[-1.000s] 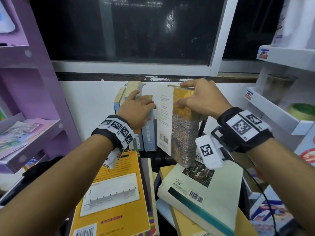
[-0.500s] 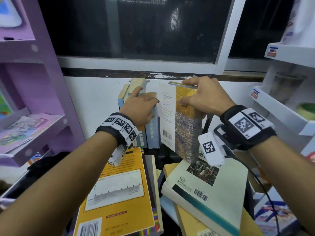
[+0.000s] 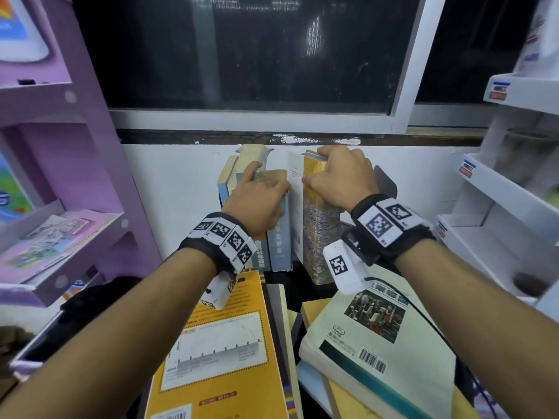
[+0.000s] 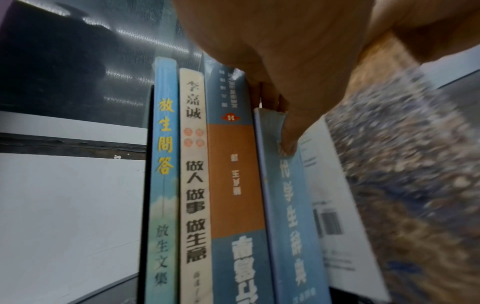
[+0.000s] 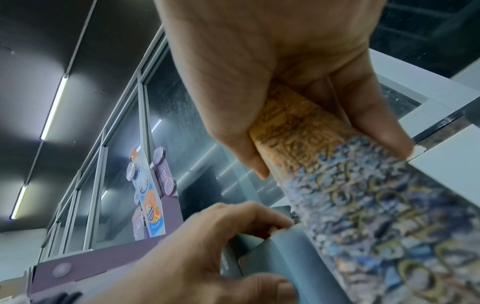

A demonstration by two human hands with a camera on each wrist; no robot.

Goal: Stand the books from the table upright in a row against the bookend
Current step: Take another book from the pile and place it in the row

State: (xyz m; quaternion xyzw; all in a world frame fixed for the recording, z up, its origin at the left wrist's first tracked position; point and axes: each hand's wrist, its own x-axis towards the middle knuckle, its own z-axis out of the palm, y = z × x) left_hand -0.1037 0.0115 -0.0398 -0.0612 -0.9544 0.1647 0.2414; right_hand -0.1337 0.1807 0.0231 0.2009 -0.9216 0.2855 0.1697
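— Behind the row of upright books (image 3: 257,207)? White wall under a dark window (image 3: 242,49).
— Right of the row? Thick mottled book (image 3: 317,237), upright, clamped at its top by the right hand (image 3: 338,179); narrow gap between.
— On the row itself? Left hand (image 3: 257,204), fingers curled over the tops.
— In front of the row? Flat yellow book (image 3: 230,343) and pale book (image 3: 381,337). Left of it, purple shelf (image 3: 69,164).
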